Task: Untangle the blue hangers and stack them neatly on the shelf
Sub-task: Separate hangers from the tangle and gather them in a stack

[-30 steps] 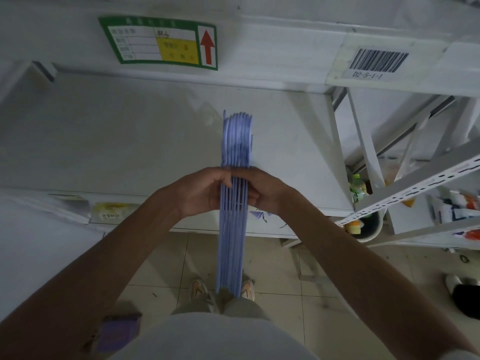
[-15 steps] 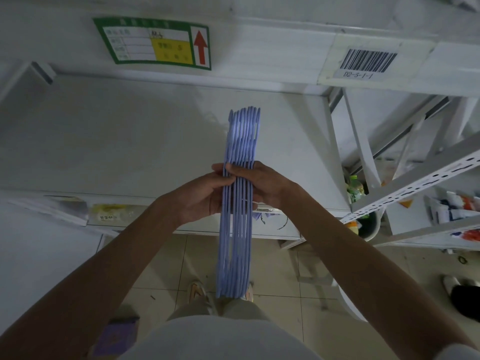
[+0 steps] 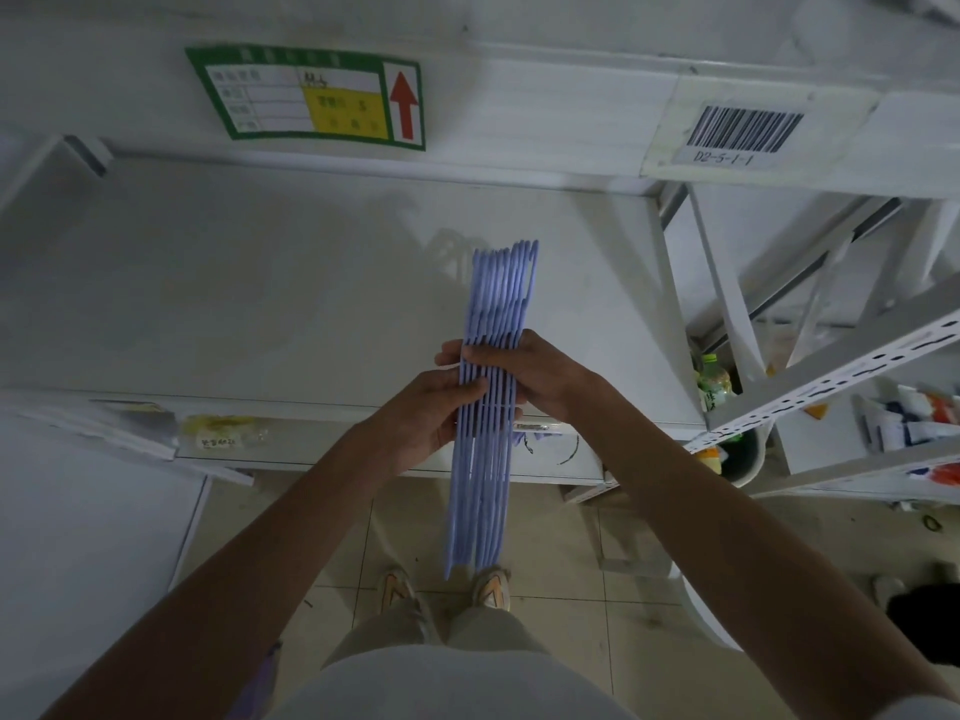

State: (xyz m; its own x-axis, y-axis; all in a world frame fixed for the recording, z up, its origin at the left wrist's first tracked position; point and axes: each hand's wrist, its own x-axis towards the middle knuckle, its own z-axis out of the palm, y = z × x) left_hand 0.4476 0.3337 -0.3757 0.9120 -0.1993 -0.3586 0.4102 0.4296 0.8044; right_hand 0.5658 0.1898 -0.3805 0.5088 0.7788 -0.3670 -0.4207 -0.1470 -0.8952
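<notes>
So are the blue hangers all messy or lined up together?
Lined up: the blue hangers sit edge to edge in one bundle, gripped by the left hand and right hand.

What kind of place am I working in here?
Probably a warehouse or stockroom. A white metal shelf carries a barcode label marked D2-5-1-1 and a green location tag with a red arrow; slotted racking to the right holds packaged goods.

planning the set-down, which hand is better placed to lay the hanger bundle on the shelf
Probably the right hand. Its fingers wrap over the top of the blue hangers farther up the bundle, nearer the shelf. The left hand grips lower on the side and could steady the hanging end.
</notes>
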